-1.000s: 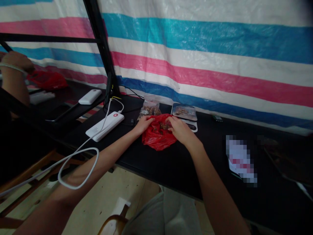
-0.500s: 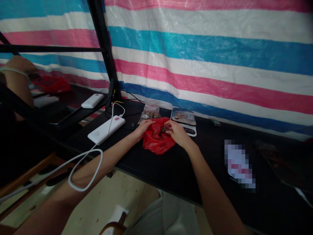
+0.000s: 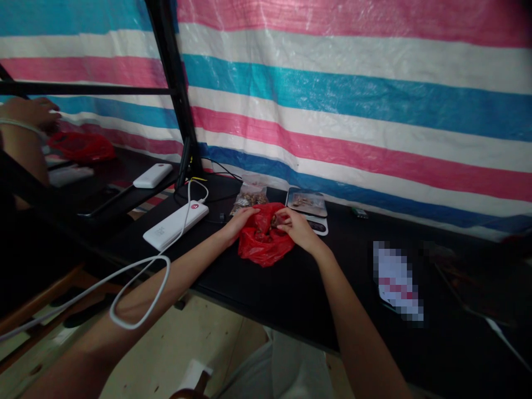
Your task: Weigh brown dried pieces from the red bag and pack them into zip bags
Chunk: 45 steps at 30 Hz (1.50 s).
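A red plastic bag (image 3: 266,255) lies open on the black table, with small brown pieces (image 3: 262,233) inside. My left hand (image 3: 240,223) grips the bag's left rim between thumb and fingers. At the opening's right side, my right hand (image 3: 298,228) has its fingers bent together over the brown pieces; what is between the fingertips is too small to make out. Just behind the bag stands a clear bag of brown pieces (image 3: 251,198). A small scale (image 3: 322,227) beyond my right hand carries a flat clear packet (image 3: 307,201) with a few brown pieces in it.
A white power bank (image 3: 174,224) with a looped white cable (image 3: 164,291) lies left of my hands, the cable passing over my left forearm. A blurred-out phone-like object (image 3: 398,282) is at right. Striped sheeting (image 3: 353,116) hangs behind; another person's hand (image 3: 29,116) shows far left.
The view has shifted slightly, so everything sits a little lower and further left. Both my hands stay at the red bag. At far left, the other person's hand has risen above another red bag.
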Each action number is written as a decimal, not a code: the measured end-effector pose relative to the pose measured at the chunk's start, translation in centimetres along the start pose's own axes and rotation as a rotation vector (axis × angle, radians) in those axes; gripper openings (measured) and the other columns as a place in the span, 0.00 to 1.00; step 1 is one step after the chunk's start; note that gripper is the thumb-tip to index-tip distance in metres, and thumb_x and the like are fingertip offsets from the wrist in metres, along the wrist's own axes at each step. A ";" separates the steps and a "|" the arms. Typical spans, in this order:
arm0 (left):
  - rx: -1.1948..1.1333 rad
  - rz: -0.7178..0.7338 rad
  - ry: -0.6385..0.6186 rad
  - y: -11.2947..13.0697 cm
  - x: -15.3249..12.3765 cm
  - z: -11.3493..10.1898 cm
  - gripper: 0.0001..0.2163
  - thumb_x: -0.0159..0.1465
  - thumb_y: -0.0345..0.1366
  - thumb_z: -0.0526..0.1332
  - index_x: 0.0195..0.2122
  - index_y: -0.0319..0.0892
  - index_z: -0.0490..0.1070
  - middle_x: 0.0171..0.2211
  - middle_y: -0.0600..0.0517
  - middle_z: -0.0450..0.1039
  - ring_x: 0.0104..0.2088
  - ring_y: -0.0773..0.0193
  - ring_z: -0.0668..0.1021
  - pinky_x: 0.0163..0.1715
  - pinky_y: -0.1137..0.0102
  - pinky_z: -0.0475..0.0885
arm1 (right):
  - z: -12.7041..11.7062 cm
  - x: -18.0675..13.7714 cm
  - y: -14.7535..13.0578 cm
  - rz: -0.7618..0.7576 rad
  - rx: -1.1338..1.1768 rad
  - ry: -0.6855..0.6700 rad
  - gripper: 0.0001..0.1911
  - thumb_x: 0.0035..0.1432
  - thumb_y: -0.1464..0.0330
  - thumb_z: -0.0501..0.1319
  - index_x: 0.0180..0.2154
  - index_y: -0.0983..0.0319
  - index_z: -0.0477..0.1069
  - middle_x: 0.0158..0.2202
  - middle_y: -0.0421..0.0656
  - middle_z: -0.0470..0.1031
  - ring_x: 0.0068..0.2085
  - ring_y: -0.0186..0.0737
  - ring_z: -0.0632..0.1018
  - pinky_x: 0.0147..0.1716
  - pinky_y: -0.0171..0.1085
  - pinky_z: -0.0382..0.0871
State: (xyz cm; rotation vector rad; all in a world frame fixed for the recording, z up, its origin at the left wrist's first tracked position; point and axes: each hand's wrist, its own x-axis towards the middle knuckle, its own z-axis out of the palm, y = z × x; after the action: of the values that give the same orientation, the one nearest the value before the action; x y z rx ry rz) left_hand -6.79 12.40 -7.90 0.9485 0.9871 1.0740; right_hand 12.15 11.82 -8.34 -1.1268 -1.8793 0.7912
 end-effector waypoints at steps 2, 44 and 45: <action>-0.036 -0.016 -0.013 0.2 -0.1 0.1 0.10 0.50 0.36 0.62 0.31 0.35 0.73 0.24 0.51 0.75 0.26 0.66 0.76 0.30 0.73 0.69 | 0.0 0.0 0.0 0.022 0.058 -0.007 0.17 0.42 0.79 0.59 0.36 0.59 0.69 0.35 0.39 0.73 0.31 0.35 0.75 0.33 0.38 0.69; 1.149 0.682 -0.504 2.2 11.1 13.6 0.25 0.43 0.46 0.67 0.41 0.40 0.71 0.42 0.43 0.72 0.46 0.50 0.70 0.46 0.68 0.60 | -9.2 -1.1 3.3 0.088 0.829 0.785 0.14 0.50 0.55 0.54 0.34 0.56 0.67 0.46 0.41 0.71 0.48 0.38 0.72 0.39 0.38 0.68; 1.136 0.678 -0.511 2.1 11.1 13.3 0.23 0.44 0.46 0.67 0.41 0.41 0.72 0.40 0.44 0.73 0.44 0.52 0.72 0.44 0.69 0.61 | -9.3 -1.1 3.4 0.097 0.834 0.789 0.13 0.49 0.55 0.54 0.34 0.55 0.67 0.46 0.40 0.72 0.47 0.37 0.72 0.39 0.38 0.68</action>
State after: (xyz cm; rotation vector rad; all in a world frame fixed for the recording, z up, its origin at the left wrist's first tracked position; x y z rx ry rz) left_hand 7.34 21.91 -4.03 2.4750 0.8107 0.6474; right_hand 21.88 13.27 -6.91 -0.7970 -0.7186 0.8814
